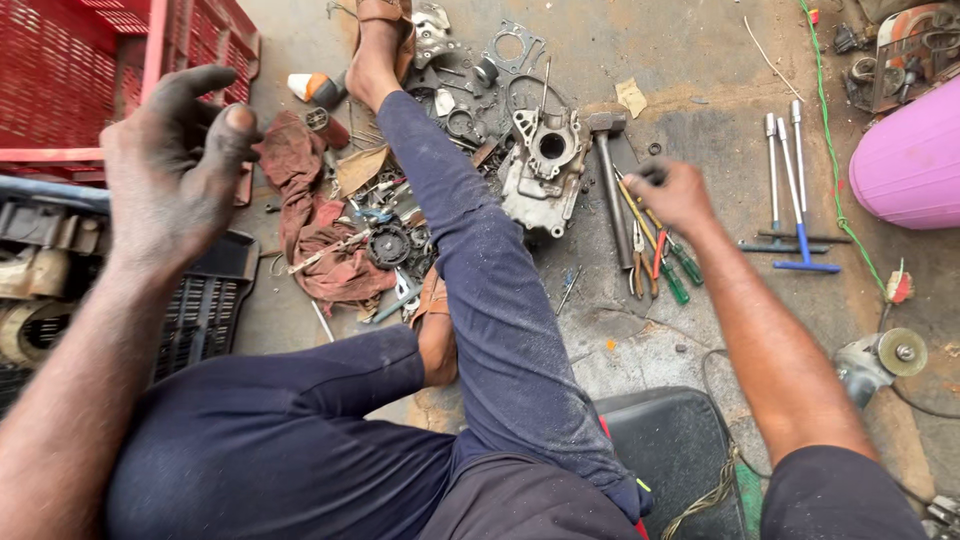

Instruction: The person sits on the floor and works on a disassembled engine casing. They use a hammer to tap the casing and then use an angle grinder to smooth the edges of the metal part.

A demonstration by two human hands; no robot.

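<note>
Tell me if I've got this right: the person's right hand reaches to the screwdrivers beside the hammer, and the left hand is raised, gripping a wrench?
Not quite. In the head view the left hand is raised but empty, fingers loosely curled. The right hand does reach to the screwdrivers beside the hammer.

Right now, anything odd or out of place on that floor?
Yes. Small parts and gaskets lie scattered around the engine casing and the red rag, not sorted. The right hand reaches into a loose pile of screwdrivers. The left hand is raised, empty, blackened with grease.

Engine casing (545, 170) left of hammer (610, 180), screwdrivers (665, 255) right of both, rag (320, 230) left beyond outstretched leg (480, 280)
</note>
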